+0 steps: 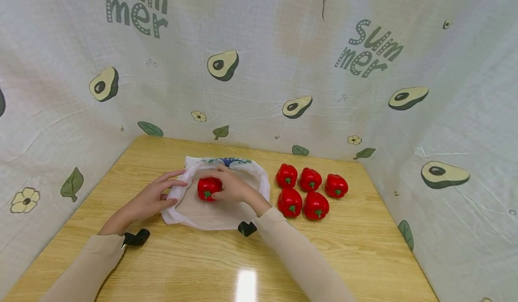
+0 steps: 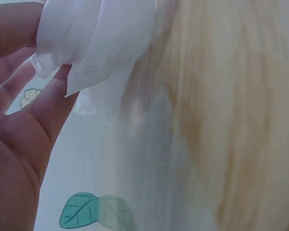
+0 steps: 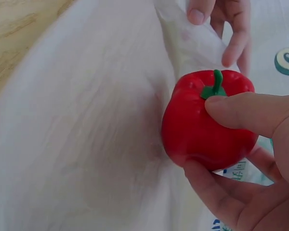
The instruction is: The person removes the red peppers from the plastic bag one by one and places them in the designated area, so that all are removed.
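A white plastic bag [image 1: 226, 215] lies on the table with its mouth spread wide, blue and green print showing at its far edge. My left hand [image 1: 150, 198] holds the bag's left edge; in the left wrist view the white film [image 2: 101, 43] passes between thumb and fingers. My right hand [image 1: 234, 187] grips a red bell pepper [image 1: 206, 188] over the bag's opening. From the right wrist view, the thumb lies beside the green stem of the pepper [image 3: 202, 130] and the fingers reach under it.
Several more red bell peppers [image 1: 289, 202] stand grouped on the wooden table [image 1: 194, 266], right of the bag. A white cloth [image 1: 259, 77] printed with avocados hangs behind and at both sides. Black wrist cameras [image 1: 137, 237] sit at both wrists.
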### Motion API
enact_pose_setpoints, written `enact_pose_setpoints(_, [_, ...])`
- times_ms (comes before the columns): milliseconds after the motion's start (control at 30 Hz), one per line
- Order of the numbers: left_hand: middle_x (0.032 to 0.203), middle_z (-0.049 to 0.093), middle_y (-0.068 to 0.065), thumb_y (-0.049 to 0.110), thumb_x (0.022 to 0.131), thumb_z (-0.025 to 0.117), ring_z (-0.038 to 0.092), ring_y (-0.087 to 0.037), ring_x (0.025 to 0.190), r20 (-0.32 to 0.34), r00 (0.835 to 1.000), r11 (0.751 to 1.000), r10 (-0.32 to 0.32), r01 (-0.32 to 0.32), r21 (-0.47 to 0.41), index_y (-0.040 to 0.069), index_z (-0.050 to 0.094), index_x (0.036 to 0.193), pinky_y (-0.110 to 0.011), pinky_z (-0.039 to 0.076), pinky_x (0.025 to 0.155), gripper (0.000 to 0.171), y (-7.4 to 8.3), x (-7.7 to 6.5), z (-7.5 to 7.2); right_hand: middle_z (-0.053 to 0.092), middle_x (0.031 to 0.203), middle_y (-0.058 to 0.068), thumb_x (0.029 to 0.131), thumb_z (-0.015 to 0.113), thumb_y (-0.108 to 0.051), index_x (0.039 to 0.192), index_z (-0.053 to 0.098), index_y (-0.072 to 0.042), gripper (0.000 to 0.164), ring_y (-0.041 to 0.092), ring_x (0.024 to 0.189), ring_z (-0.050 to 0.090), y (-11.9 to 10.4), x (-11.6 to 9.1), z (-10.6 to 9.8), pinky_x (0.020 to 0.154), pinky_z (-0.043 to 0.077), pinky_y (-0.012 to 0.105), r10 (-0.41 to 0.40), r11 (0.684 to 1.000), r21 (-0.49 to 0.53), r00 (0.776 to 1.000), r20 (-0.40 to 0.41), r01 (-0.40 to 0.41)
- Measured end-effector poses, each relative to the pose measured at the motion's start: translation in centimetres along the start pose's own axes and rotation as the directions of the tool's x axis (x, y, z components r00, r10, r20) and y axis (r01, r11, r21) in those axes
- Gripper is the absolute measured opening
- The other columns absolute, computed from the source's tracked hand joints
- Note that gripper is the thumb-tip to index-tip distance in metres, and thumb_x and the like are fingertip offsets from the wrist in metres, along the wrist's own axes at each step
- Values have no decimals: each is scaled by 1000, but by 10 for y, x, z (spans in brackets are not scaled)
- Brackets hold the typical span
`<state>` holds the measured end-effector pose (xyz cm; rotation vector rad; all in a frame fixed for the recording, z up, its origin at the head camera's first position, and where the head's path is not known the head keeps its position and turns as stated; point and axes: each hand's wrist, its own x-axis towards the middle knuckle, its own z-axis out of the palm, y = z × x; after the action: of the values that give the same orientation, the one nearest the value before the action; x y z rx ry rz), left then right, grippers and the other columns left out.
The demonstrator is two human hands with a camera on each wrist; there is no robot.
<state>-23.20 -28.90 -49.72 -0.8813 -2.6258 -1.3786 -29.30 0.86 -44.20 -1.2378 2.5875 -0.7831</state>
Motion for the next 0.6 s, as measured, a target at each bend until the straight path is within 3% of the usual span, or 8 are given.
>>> enact_pose_setpoints(133, [169, 32, -20, -12, 91, 75, 34, 16, 136, -1, 1000, 1000, 5, -5, 1, -1, 64, 140, -19, 57, 90, 51, -1, 0, 0, 54, 140, 4, 95, 79, -11, 149, 61, -23, 59, 17, 125, 55, -1, -11, -5, 96, 54, 21, 18, 1000, 23, 1000, 10, -18])
enact_pose_setpoints(233, [168, 32, -21, -12, 91, 75, 35, 13, 137, -6, 1000, 1000, 13, -13, 5, -1, 64, 140, -18, 57, 89, 51, -1, -1, -1, 55, 141, 4, 94, 80, -12, 149, 61, -24, 58, 18, 125, 57, -2, -20, -10, 94, 55, 22, 32, 999, 33, 999, 14, -32])
enact_pose_setpoints(300, [168, 33, -21, -12, 91, 75, 38, 4, 140, -8, 1000, 1000, 17, -17, 10, -1, 64, 140, -18, 57, 89, 52, -2, -1, -1, 56, 139, 4, 94, 80, -13, 148, 62, -24, 57, 17, 123, 57, -2, -25, -13, 93, 56, 22, 29, 999, 34, 1000, 11, -29])
enact_pose_setpoints(467, [168, 33, -20, -13, 91, 75, 42, -34, 143, -5, 1000, 1000, 17, -16, 24, -1, 64, 139, -18, 57, 89, 51, -2, 0, 0, 57, 139, 4, 94, 80, -14, 147, 63, -24, 56, 17, 123, 56, -2, -37, -19, 92, 57, 24, 29, 1000, 7, 1000, 3, -29])
enact_pose_setpoints(600, [168, 33, -21, -12, 92, 75, 42, -44, 142, -1, 1000, 999, 22, -22, 30, -1, 64, 139, -18, 56, 90, 50, -2, 0, 0, 58, 140, 4, 94, 82, -14, 146, 64, -24, 56, 18, 124, 56, -4, -45, -24, 93, 59, 28, 29, 999, -13, 999, -14, -29])
